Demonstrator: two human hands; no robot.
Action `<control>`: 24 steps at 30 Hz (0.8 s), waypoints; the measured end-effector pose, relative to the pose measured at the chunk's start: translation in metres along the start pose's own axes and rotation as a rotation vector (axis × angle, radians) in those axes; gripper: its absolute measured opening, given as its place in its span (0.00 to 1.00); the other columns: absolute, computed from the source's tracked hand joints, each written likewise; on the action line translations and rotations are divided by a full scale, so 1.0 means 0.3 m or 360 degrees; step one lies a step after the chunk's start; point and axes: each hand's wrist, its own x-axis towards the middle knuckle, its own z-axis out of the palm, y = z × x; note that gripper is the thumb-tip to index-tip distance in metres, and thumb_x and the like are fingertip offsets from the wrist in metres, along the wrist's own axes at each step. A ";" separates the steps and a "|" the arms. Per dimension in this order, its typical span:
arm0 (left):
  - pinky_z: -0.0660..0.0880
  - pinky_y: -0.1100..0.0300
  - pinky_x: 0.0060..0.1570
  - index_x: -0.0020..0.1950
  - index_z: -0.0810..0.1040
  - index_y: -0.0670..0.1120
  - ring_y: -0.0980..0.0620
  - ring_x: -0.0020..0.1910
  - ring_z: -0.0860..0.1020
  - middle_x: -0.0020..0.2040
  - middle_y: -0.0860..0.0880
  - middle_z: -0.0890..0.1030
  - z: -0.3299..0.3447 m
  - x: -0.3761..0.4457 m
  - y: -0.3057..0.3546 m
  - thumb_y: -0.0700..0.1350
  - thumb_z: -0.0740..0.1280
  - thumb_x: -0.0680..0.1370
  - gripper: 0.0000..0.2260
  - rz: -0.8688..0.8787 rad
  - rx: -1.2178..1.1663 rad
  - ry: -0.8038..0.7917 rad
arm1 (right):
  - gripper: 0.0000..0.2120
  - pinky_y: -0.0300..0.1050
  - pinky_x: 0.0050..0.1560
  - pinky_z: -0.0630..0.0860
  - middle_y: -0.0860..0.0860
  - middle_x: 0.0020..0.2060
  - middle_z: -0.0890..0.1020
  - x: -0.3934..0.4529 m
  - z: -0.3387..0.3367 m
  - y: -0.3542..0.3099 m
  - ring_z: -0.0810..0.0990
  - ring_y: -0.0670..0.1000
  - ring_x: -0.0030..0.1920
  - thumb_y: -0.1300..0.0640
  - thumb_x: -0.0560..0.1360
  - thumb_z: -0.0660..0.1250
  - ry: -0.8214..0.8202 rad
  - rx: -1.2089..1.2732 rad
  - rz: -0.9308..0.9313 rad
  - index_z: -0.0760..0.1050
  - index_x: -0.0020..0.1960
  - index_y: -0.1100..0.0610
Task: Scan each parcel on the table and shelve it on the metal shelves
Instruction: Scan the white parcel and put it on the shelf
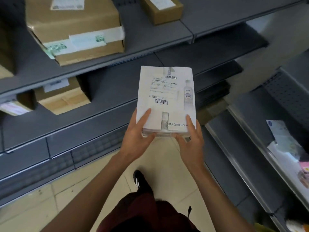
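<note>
I hold a white parcel with a shipping label, two barcodes and a printed bottle picture, flat in front of me. My left hand grips its near left corner, thumb on top. My right hand grips its near right corner the same way. The parcel hovers over the front edge of a grey metal shelf, near the corner where two shelf units meet.
A large taped cardboard box and a smaller box sit on the upper shelf. More boxes stand on the shelf below. Flat parcels lie on the right-hand shelves. Beige floor tiles and my shoe show below.
</note>
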 end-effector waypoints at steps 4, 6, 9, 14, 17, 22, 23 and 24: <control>0.59 0.79 0.67 0.81 0.61 0.59 0.54 0.79 0.60 0.82 0.53 0.57 -0.013 0.056 -0.047 0.41 0.77 0.75 0.40 -0.0097 -0.0022 0.0107 | 0.35 0.61 0.72 0.71 0.52 0.80 0.58 0.118 0.049 -0.009 0.62 0.54 0.79 0.58 0.80 0.69 -0.0168 -0.0155 -0.0082 0.58 0.81 0.44; 0.59 0.79 0.66 0.81 0.61 0.59 0.53 0.79 0.61 0.82 0.53 0.57 -0.023 0.079 -0.067 0.42 0.77 0.75 0.40 -0.0130 -0.0007 0.0138 | 0.33 0.58 0.72 0.71 0.54 0.79 0.59 0.163 0.075 -0.015 0.63 0.54 0.77 0.58 0.81 0.68 -0.0211 -0.0217 -0.0136 0.58 0.82 0.46; 0.63 0.75 0.67 0.81 0.61 0.58 0.51 0.78 0.63 0.81 0.52 0.59 -0.035 0.107 -0.094 0.42 0.76 0.76 0.39 -0.0186 0.0022 0.0186 | 0.32 0.51 0.71 0.72 0.55 0.78 0.61 0.220 0.116 -0.022 0.65 0.52 0.75 0.60 0.82 0.67 -0.0273 -0.0238 -0.0192 0.59 0.82 0.49; 0.74 0.57 0.66 0.80 0.60 0.61 0.52 0.75 0.66 0.80 0.53 0.60 -0.015 0.140 -0.145 0.46 0.77 0.75 0.39 -0.0301 0.0088 0.0299 | 0.30 0.43 0.70 0.72 0.55 0.78 0.61 0.315 0.156 0.008 0.67 0.53 0.75 0.60 0.83 0.64 -0.0432 -0.0236 -0.0282 0.59 0.82 0.49; 0.77 0.54 0.66 0.79 0.63 0.60 0.51 0.74 0.67 0.79 0.53 0.62 0.021 0.157 -0.164 0.45 0.77 0.75 0.38 -0.0363 0.0081 0.0397 | 0.28 0.27 0.66 0.66 0.57 0.78 0.61 0.380 0.166 0.045 0.67 0.54 0.75 0.61 0.84 0.62 -0.0541 -0.0253 -0.0322 0.60 0.81 0.49; 0.82 0.46 0.57 0.79 0.65 0.60 0.49 0.72 0.69 0.77 0.52 0.64 0.089 0.185 -0.201 0.43 0.78 0.74 0.37 -0.0446 0.0044 0.0505 | 0.28 0.20 0.66 0.59 0.62 0.76 0.65 0.483 0.193 0.112 0.69 0.56 0.73 0.62 0.83 0.64 -0.0650 -0.0282 -0.0439 0.63 0.80 0.53; 0.82 0.46 0.57 0.78 0.66 0.60 0.49 0.72 0.69 0.76 0.53 0.65 0.099 0.193 -0.212 0.42 0.78 0.74 0.37 -0.0453 0.0031 0.0525 | 0.28 0.20 0.66 0.59 0.61 0.76 0.66 0.499 0.199 0.125 0.70 0.54 0.72 0.62 0.83 0.64 -0.0662 -0.0268 -0.0456 0.63 0.80 0.53; 0.82 0.46 0.57 0.78 0.66 0.61 0.49 0.71 0.70 0.76 0.53 0.65 0.106 0.200 -0.222 0.42 0.78 0.74 0.37 -0.0462 0.0025 0.0550 | 0.27 0.20 0.66 0.60 0.61 0.75 0.66 0.515 0.205 0.138 0.71 0.51 0.72 0.62 0.83 0.64 -0.0676 -0.0253 -0.0477 0.63 0.80 0.53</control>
